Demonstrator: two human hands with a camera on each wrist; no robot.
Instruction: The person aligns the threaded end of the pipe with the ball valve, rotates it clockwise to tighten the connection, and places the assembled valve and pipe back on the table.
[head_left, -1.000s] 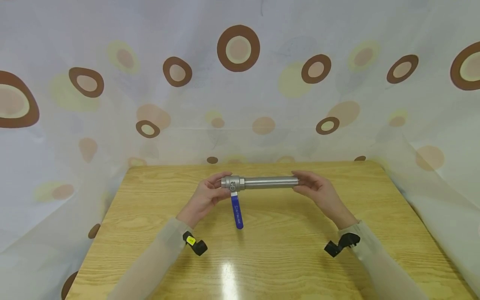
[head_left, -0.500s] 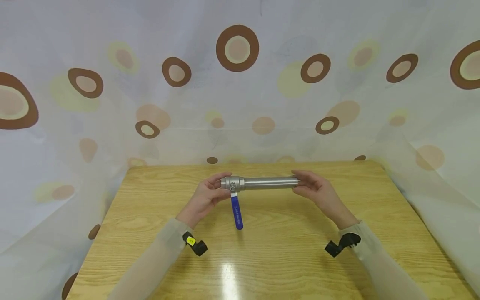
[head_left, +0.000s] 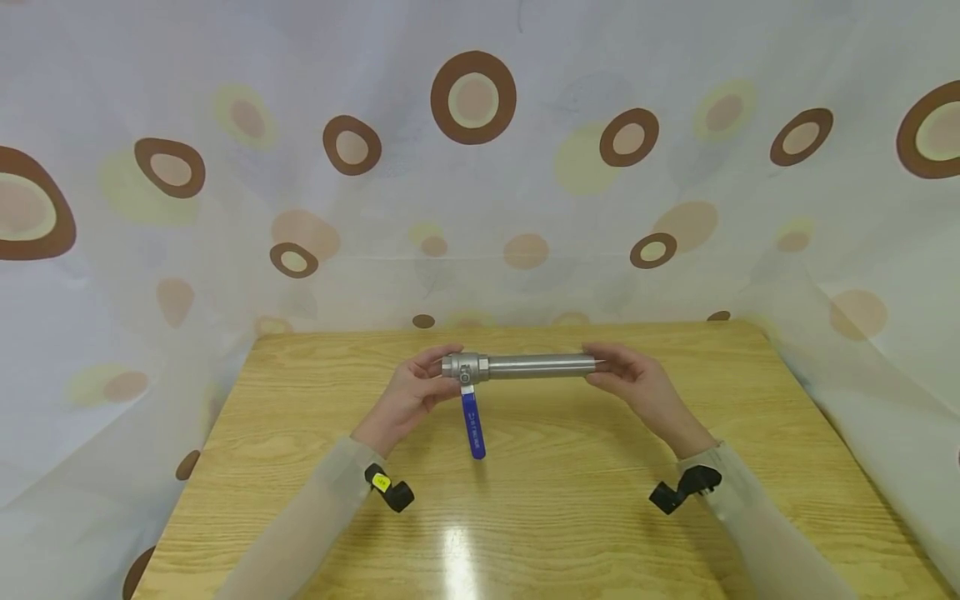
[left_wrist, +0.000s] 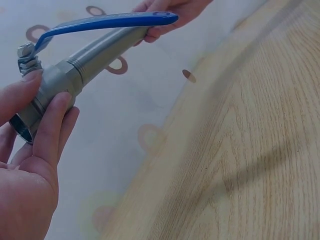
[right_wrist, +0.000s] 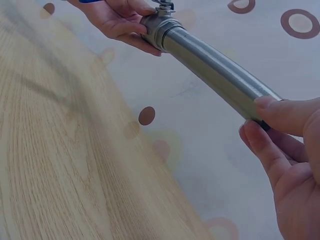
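Observation:
A steel pipe [head_left: 536, 365] with a ball valve [head_left: 465, 367] screwed on its left end is held level above the wooden table [head_left: 540, 467]. The valve's blue lever handle [head_left: 472, 425] points toward me. My left hand [head_left: 411, 392] grips the valve body [left_wrist: 47, 90] with thumb and fingers. My right hand [head_left: 637, 383] pinches the pipe's right end [right_wrist: 250, 97] between thumb and fingers. The left wrist view shows the blue handle [left_wrist: 110, 21] lying over the pipe [left_wrist: 102, 47].
A curtain with brown and yellow circles [head_left: 472, 96] hangs behind and to both sides of the table. Black wrist camera mounts [head_left: 393, 492] [head_left: 678, 489] sit on both sleeves. Bare wood lies below the pipe.

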